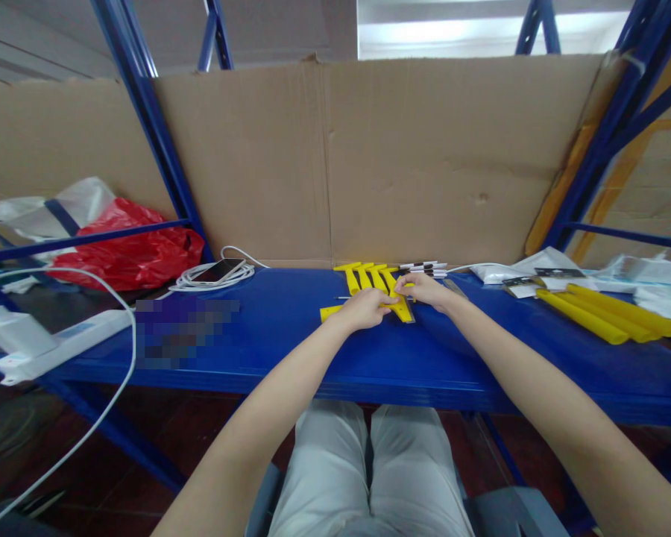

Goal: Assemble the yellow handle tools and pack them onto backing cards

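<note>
My left hand (364, 309) is closed around a yellow plastic handle (329, 312), whose end sticks out to the left of my wrist. Close against it, my right hand (420, 289) is pinched; whatever lies between its fingertips is too small to make out. Just below the fingers is another yellow piece (401, 309) with a greyish edge at its lower end. Behind both hands, several yellow T-shaped pieces (363, 277) lie side by side in a row. A thin rod (342, 298) shows beside my left hand.
Black-and-white packets (425, 268) lie behind my right hand. Yellow tubes (609, 317) and plastic bags (542, 265) are at right. On the left are a phone (221, 270), white cable, power strip (67, 347) and red bag (134, 242). Cardboard (425, 156) walls the back of the blue table (279, 335).
</note>
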`<action>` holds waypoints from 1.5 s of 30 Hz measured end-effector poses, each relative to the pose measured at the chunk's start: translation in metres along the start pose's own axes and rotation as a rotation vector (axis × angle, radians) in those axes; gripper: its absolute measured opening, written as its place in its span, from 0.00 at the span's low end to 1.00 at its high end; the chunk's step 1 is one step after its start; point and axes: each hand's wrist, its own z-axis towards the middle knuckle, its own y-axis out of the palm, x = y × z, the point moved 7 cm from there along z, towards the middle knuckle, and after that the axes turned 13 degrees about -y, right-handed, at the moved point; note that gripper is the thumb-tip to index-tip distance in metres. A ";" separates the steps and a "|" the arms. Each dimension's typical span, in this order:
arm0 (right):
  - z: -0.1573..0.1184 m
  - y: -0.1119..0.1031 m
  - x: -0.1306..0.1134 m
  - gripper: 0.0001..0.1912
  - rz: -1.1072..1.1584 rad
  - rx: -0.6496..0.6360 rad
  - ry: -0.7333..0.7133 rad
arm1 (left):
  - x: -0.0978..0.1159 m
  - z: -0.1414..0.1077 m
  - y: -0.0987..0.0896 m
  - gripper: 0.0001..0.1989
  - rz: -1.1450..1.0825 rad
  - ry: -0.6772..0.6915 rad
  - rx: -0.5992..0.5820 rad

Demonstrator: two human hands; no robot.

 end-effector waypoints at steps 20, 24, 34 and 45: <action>0.000 0.001 0.000 0.03 0.025 0.086 0.020 | 0.001 -0.001 -0.004 0.19 -0.015 -0.005 0.022; 0.002 0.002 0.002 0.08 0.075 0.159 0.014 | 0.001 0.000 -0.005 0.19 -0.011 -0.010 0.028; 0.003 -0.003 0.010 0.14 0.297 0.213 0.090 | -0.011 0.002 -0.013 0.19 -0.076 -0.147 0.130; -0.010 0.025 -0.019 0.06 0.584 -0.149 0.059 | -0.013 0.002 -0.017 0.23 -0.092 -0.154 0.202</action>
